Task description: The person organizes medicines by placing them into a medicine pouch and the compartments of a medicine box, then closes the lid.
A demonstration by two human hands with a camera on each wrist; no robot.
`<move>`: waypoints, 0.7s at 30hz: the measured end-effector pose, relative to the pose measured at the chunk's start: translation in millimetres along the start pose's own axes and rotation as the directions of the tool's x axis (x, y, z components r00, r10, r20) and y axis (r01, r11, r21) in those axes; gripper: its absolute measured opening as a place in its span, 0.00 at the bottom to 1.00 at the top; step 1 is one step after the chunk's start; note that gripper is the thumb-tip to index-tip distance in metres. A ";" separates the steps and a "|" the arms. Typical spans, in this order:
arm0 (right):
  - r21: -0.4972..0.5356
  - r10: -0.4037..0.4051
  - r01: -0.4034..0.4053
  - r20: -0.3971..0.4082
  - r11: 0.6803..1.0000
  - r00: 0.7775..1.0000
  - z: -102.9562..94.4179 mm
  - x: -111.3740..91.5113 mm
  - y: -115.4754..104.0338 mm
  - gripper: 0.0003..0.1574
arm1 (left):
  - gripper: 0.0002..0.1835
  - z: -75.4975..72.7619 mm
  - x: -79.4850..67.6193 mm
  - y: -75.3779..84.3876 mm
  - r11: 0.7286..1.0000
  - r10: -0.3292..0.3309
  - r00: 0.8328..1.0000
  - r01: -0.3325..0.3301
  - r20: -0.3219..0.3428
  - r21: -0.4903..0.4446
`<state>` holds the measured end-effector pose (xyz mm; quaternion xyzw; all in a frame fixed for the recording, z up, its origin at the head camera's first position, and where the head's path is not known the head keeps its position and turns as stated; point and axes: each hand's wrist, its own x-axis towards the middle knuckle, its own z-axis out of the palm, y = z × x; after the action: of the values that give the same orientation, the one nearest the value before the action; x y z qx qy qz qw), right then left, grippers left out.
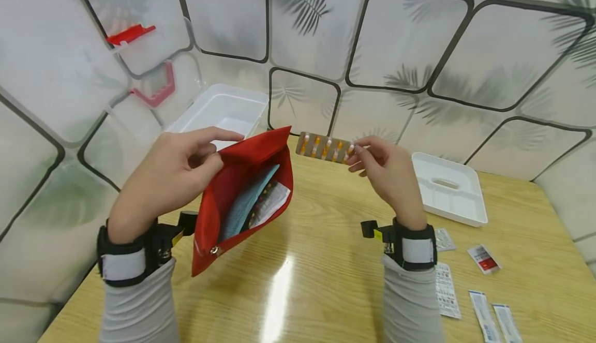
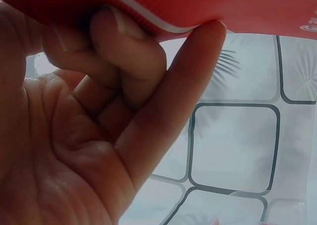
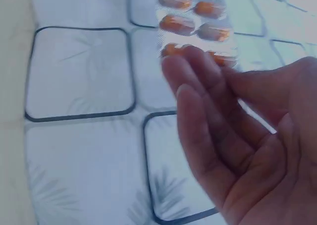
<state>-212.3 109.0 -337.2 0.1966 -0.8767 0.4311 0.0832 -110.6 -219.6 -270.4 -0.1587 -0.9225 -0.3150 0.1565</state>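
Note:
My left hand (image 1: pixel 181 169) grips the edge of a red zip pouch (image 1: pixel 247 151), held up over the table with its mouth gaping. Inside the pouch are a light-blue packet (image 1: pixel 249 200), a dark blister pack partly hidden behind it, and a white packet (image 1: pixel 274 203). In the left wrist view, curled fingers (image 2: pixel 133 56) press against the red fabric (image 2: pixel 237 12). To the right of the pouch, my right hand (image 1: pixel 384 169) pinches one end of a blister pack (image 1: pixel 324 147) of orange-and-white capsules, its length pointing toward the pouch. The right wrist view shows the capsule blister pack (image 3: pixel 193 17) at the fingertips.
A white divided tray (image 1: pixel 449 188) lies at the right, with blister sheets (image 1: pixel 447 291), a red-and-white packet (image 1: pixel 484 258) and narrow sachets (image 1: pixel 484 314) nearer me. Behind the left hand stands a white bin (image 1: pixel 223 105) beside a clear box with a red handle (image 1: pixel 158 87). A patterned wall borders the wooden table.

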 end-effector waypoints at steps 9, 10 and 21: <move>0.141 -0.330 0.344 -0.114 0.928 0.937 -6.3 -11.5 -38.5 0.10 | 0.23 4.2 3.0 -2.9 0.997 0.008 0.999 -0.005 0.041 -0.074; 0.149 -0.363 0.376 -0.107 0.914 0.925 -3.4 -11.7 -42.0 0.10 | 0.23 5.0 3.6 -3.7 0.995 0.004 0.998 0.001 0.055 -0.100; 0.104 -0.480 0.470 0.113 0.876 0.870 32.5 -13.2 -63.6 0.10 | 0.24 15.5 9.8 -7.1 0.962 0.075 0.986 -0.033 0.147 -0.273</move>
<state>-173.0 51.9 -315.3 0.4377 -0.7885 0.4150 0.1199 -125.1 -213.2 -282.0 -0.2278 -0.8758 -0.4197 0.0697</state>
